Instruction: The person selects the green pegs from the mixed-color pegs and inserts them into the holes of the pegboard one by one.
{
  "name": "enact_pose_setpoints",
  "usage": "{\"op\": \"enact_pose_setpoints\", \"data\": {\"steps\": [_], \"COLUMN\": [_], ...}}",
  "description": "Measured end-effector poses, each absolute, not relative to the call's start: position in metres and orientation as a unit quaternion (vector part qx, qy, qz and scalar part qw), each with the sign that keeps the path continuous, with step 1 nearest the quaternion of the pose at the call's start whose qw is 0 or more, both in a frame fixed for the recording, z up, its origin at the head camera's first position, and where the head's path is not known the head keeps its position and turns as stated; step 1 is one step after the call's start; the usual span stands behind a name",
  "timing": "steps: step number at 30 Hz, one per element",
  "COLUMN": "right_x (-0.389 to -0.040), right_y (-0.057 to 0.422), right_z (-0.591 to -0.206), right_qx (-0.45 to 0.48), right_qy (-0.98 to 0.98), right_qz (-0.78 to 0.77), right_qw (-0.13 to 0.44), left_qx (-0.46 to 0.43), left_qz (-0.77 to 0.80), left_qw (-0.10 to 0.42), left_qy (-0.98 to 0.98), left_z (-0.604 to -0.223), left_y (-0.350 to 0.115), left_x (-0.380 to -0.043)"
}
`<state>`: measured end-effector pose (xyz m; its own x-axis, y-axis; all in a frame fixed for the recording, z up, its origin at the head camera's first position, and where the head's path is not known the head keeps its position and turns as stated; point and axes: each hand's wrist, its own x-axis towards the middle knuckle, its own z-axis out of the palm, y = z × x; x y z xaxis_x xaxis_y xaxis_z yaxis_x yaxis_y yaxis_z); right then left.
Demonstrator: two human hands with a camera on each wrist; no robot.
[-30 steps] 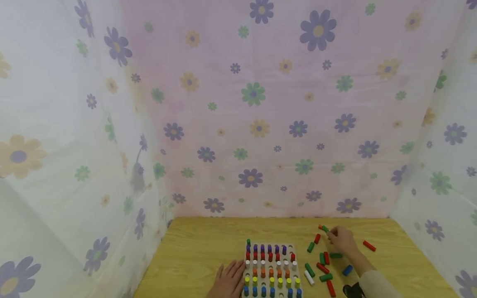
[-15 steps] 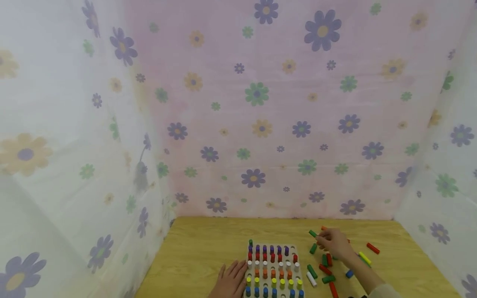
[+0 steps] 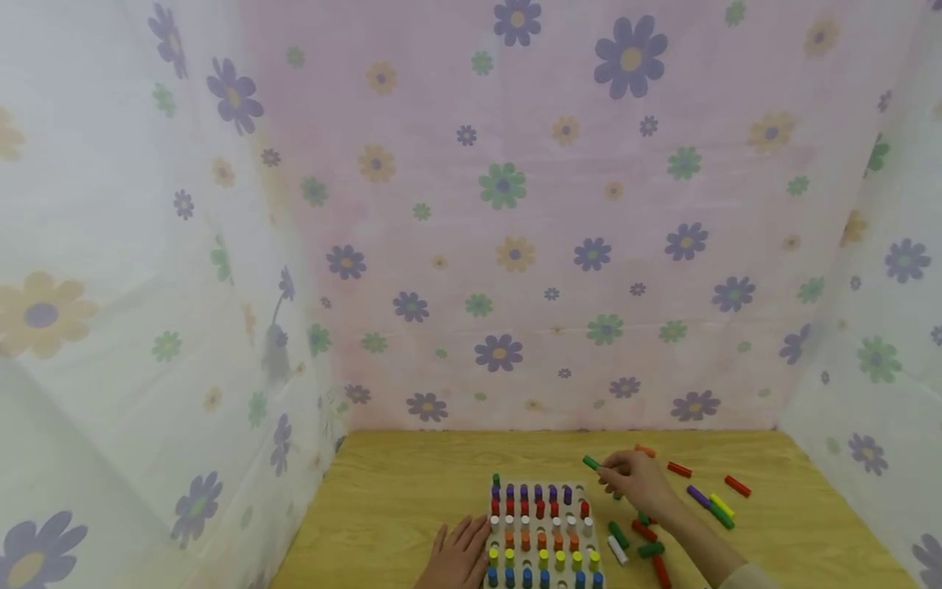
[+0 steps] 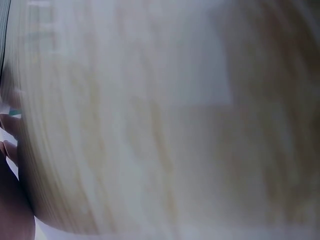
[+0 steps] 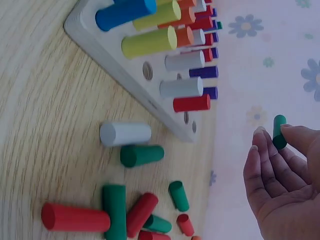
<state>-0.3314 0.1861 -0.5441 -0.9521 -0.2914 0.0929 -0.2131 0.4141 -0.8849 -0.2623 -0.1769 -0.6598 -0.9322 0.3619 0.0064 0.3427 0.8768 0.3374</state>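
Observation:
My right hand (image 3: 639, 484) pinches a green peg (image 3: 592, 464) between thumb and fingers, close to the far right corner of a pegboard (image 3: 581, 515). In the right wrist view the green peg (image 5: 279, 131) stands nearly upright at the fingertips. My left hand (image 3: 456, 555) lies flat with straight fingers along the board's left edge. Rows of purple, red, white, orange, yellow and blue pegs stand in the board, and one green peg (image 3: 496, 479) stands in its far left corner. Several holes show bare. The left wrist view is mostly blurred wood grain.
Loose pegs lie right of the board: a white peg (image 3: 616, 550), several red and green ones, a purple peg (image 3: 698, 496) and a yellow peg (image 3: 722, 505). An orange peg (image 3: 645, 450) lies farther back. Flowered cloth (image 3: 515, 311) walls the wooden table (image 3: 397, 483) at back and sides.
My right hand has moved left with the green peg, from among the loose pegs toward the board's far corner. Purple and yellow pegs on the right have come into sight. The left hand stays put.

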Motion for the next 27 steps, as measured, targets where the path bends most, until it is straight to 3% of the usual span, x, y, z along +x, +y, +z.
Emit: {"op": "enact_pose_setpoints", "data": {"steps": [27], "right_x": [-0.325], "right_y": [0.1], "right_z": [-0.558], "right_qx": [-0.134], "right_qy": [0.806], "right_qz": [-0.576], "right_qw": [0.037], "left_qx": [0.177], "left_qz": [0.177], "left_qw": [0.045], "left_qy": [0.967], "left_z": [-0.655], "left_y": [-0.176], "left_x": [-0.259]}}
